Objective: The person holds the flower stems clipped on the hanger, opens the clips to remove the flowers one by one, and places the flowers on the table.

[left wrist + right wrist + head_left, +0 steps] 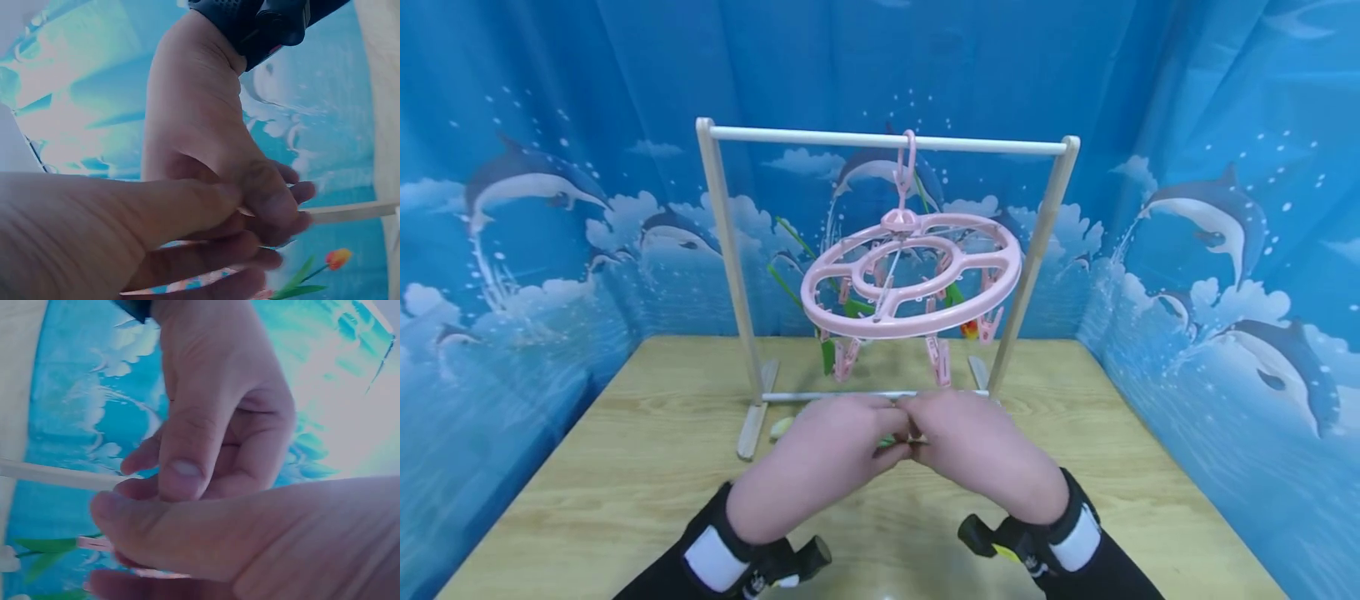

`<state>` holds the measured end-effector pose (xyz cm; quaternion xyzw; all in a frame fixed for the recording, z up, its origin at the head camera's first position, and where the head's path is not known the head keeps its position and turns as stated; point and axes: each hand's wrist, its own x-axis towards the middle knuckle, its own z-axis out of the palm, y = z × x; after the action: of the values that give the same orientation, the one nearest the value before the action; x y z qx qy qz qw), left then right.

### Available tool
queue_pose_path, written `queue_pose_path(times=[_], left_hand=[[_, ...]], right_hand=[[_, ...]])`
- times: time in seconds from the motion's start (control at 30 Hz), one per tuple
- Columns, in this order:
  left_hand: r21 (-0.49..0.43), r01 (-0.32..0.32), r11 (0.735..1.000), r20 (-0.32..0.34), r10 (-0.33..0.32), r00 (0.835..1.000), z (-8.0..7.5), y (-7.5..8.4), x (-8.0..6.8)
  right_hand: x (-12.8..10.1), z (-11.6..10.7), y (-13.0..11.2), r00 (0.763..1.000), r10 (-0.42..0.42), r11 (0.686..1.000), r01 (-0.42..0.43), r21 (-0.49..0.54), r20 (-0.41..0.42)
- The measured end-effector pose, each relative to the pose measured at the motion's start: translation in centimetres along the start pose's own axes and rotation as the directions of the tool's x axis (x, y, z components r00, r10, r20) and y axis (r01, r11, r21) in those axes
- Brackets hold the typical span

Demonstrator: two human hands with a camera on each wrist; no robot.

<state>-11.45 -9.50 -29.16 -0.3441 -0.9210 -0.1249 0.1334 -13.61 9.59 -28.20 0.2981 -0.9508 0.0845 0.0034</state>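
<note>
Centrally, low in the head view, the left hand (820,458) and right hand (977,454) meet fingertip to fingertip over the wooden table (625,467), jointly pinching a small item (898,439), likely so both can work it. Mostly hidden, it shows green with pale pink, seemingly an artificial flower; a pink round peg hanger (913,275) hangs on the wooden rack (722,250) behind.

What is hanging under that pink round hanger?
Under the pink round hanger pink clips dangle, with green stems and a flower behind them. Below, both hands meet over something greenish; the fingers cover most of it.
</note>
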Motion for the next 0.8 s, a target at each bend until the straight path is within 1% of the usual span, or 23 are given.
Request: queue_pose_path(times=[0.03, 0.07, 0.1, 0.13, 0.17, 0.2, 0.27, 0.33, 0.37, 0.4, 0.43, 0.47, 0.5, 0.53, 0.57, 0.6, 0.67, 0.73, 0.8], left_hand=[[0.004, -0.006, 1.000, -0.044, 0.006, 0.999, -0.3, 0.0, -0.1], [0.011, -0.007, 1.000, -0.090, 0.008, 0.996, -0.6, 0.0, -0.2], [0.023, -0.014, 1.000, -0.145, 0.017, 0.989, -0.9, -0.1, -0.3], [0.031, -0.020, 0.999, -0.205, 0.026, 0.978, -1.1, -0.3, -0.3], [0.035, -0.024, 0.999, -0.269, 0.032, 0.963, -1.3, -0.5, -0.4], [0.033, -0.031, 0.999, -0.336, 0.040, 0.941, -1.5, -0.7, -0.4], [0.019, -0.047, 0.999, -0.459, 0.050, 0.887, -1.7, -1.3, -0.4], [0.008, -0.056, 0.998, -0.560, 0.051, 0.827, -1.6, -1.9, -0.4], [0.006, -0.049, 0.999, -0.597, 0.043, 0.801, -1.6, -2.2, -0.4], [0.005, -0.041, 0.999, -0.626, 0.035, 0.779, -1.5, -2.5, -0.4], [0.003, -0.026, 1.000, -0.648, 0.022, 0.762, -1.5, -2.9, -0.3], [0.008, -0.009, 1.000, -0.664, 0.012, 0.747, -1.4, -3.2, -0.2], [0.011, 0.006, 1.000, -0.678, 0.002, 0.735, -1.3, -3.5, 0.0], [0.010, 0.018, 1.000, -0.688, -0.006, 0.725, -1.2, -3.8, 0.2], [0.010, 0.027, 1.000, -0.695, -0.013, 0.719, -1.1, -4.2, 0.3], [0.009, 0.034, 0.999, -0.700, -0.018, 0.714, -0.9, -4.5, 0.5], [0.008, 0.043, 0.999, -0.708, -0.025, 0.706, -0.6, -5.0, 0.8], [0.007, 0.050, 0.999, -0.710, -0.031, 0.704, -0.3, -5.4, 1.1], [0.008, 0.059, 0.998, -0.710, -0.036, 0.704, 0.0, -5.8, 1.3]], right_hand=[[-0.3, -0.4, -0.1, 0.999, -0.006, 1.000, 0.006, 0.010, -0.044], [-0.7, -0.7, -0.1, 0.994, -0.017, 1.000, 0.019, 0.020, -0.105], [-0.9, -1.0, -0.1, 0.983, -0.037, 0.999, 0.042, 0.021, -0.179], [-1.2, -1.1, 0.0, 0.963, -0.065, 0.997, 0.073, 0.022, -0.263], [-1.3, -1.2, 0.1, 0.932, -0.093, 0.994, 0.106, 0.020, -0.351], [-1.4, -1.2, 0.3, 0.889, -0.121, 0.990, 0.140, 0.010, -0.442], [-1.3, -1.1, 0.6, 0.774, -0.172, 0.979, 0.202, -0.020, -0.610], [-1.0, -0.9, 1.0, 0.651, -0.201, 0.971, 0.234, -0.058, -0.732], [-0.8, -0.8, 1.1, 0.589, -0.214, 0.967, 0.243, -0.083, -0.779], [-0.6, -0.7, 1.3, 0.534, -0.225, 0.964, 0.244, -0.107, -0.815], [-0.4, -0.7, 1.5, 0.489, -0.231, 0.963, 0.239, -0.126, -0.841], [-0.2, -0.7, 1.6, 0.454, -0.236, 0.963, 0.228, -0.145, -0.859], [0.0, -0.6, 1.8, 0.428, -0.241, 0.963, 0.214, -0.161, -0.871], [0.2, -0.6, 2.0, 0.410, -0.244, 0.964, 0.203, -0.173, -0.879], [0.5, -0.6, 2.2, 0.402, -0.245, 0.965, 0.189, -0.182, -0.882], [0.8, -0.6, 2.4, 0.404, -0.241, 0.967, 0.177, -0.183, -0.883], [1.2, -0.5, 2.8, 0.417, -0.230, 0.971, 0.158, -0.179, -0.879], [1.6, -0.4, 3.1, 0.425, -0.216, 0.975, 0.138, -0.173, -0.879], [1.7, -0.3, 3.5, 0.421, -0.197, 0.980, 0.119, -0.161, -0.885]])
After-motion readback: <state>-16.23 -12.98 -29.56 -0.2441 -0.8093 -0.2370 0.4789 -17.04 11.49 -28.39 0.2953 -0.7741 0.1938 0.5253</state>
